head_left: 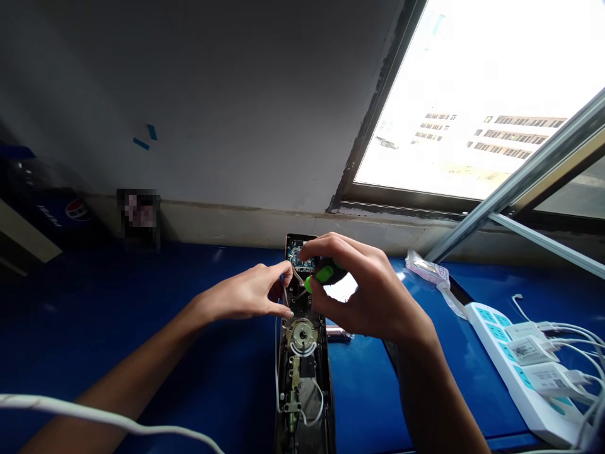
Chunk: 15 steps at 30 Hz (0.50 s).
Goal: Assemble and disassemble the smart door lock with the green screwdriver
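Note:
A long black device housing [329, 391] lies open on the blue table, its length running away from me. Inside it are a blue circuit board [296, 252] at the far end, a round metal part [303, 335] near the middle and white wires. My right hand [366, 284] is closed round a black and green screwdriver [324, 273], whose shaft points left and down toward the housing below the board. My left hand [253, 293] is at the housing's left edge, fingers bent, thumb by its inside; what its fingers pinch, perhaps a thin wire, is too small to tell.
A white power strip [501, 359] with plugged-in chargers and cables stands at the right. A clear plastic packet [428, 270] lies near the wall. A white cable [108, 417] crosses the lower left. A metal bar [520, 154] slants before the window.

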Each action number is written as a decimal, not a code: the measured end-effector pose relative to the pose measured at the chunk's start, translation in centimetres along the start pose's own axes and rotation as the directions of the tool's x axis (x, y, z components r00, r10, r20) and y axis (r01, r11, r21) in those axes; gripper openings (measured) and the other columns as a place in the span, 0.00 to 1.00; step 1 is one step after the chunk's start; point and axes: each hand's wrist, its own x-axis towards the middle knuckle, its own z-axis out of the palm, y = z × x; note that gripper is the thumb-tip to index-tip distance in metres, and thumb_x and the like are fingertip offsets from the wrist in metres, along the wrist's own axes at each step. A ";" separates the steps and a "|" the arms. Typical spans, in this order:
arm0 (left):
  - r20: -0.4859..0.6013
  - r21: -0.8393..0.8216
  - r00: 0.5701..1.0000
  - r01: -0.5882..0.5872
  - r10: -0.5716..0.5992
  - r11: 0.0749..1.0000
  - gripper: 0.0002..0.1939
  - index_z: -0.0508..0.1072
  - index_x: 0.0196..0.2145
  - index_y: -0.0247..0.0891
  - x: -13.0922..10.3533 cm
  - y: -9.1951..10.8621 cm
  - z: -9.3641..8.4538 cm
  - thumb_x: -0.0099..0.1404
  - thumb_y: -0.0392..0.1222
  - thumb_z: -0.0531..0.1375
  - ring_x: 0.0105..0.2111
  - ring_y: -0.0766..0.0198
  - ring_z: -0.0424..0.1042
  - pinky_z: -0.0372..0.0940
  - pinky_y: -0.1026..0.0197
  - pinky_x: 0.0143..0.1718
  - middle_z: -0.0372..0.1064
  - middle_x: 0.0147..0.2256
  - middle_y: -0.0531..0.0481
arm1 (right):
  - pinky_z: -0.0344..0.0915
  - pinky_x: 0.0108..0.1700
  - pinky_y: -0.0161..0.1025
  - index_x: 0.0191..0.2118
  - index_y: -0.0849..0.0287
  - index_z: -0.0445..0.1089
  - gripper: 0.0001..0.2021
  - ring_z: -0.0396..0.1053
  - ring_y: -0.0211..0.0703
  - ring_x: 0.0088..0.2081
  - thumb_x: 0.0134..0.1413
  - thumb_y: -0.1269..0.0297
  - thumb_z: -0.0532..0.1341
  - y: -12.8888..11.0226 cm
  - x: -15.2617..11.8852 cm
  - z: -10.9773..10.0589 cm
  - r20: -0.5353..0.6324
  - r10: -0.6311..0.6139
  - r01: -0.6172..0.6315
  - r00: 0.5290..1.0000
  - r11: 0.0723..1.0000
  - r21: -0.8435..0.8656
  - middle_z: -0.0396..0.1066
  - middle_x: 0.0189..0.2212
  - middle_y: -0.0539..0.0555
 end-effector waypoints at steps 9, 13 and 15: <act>0.008 -0.008 1.000 0.006 -0.006 1.000 0.20 0.67 0.45 0.43 -0.1 0.2 -0.1 0.61 0.54 0.67 0.35 0.55 0.73 0.61 0.59 0.34 0.75 0.36 0.52 | 0.70 0.37 0.33 0.55 0.55 0.70 0.17 0.73 0.34 0.35 0.61 0.76 0.60 -0.1 -0.2 -0.5 -0.012 -0.002 0.002 1.000 1.000 -0.012 0.78 0.43 0.51; 0.008 -0.017 1.000 0.009 -0.009 1.000 0.19 0.67 0.42 0.43 0.0 0.1 0.0 0.60 0.54 0.67 0.34 0.56 0.72 0.60 0.59 0.33 0.74 0.35 0.53 | 0.69 0.36 0.34 0.56 0.56 0.70 0.20 0.73 0.36 0.35 0.59 0.74 0.62 -0.2 -0.2 -0.6 -0.007 0.013 -0.013 1.000 0.998 -0.057 0.77 0.43 0.52; 0.011 -0.006 1.000 0.010 -0.010 1.000 0.19 0.67 0.42 0.43 0.0 0.1 0.0 0.60 0.54 0.66 0.33 0.57 0.71 0.60 0.60 0.32 0.73 0.33 0.53 | 0.68 0.35 0.35 0.50 0.57 0.73 0.12 0.72 0.36 0.33 0.62 0.68 0.65 0.0 -0.2 -0.5 -0.049 0.015 -0.020 0.999 0.993 -0.116 0.77 0.40 0.52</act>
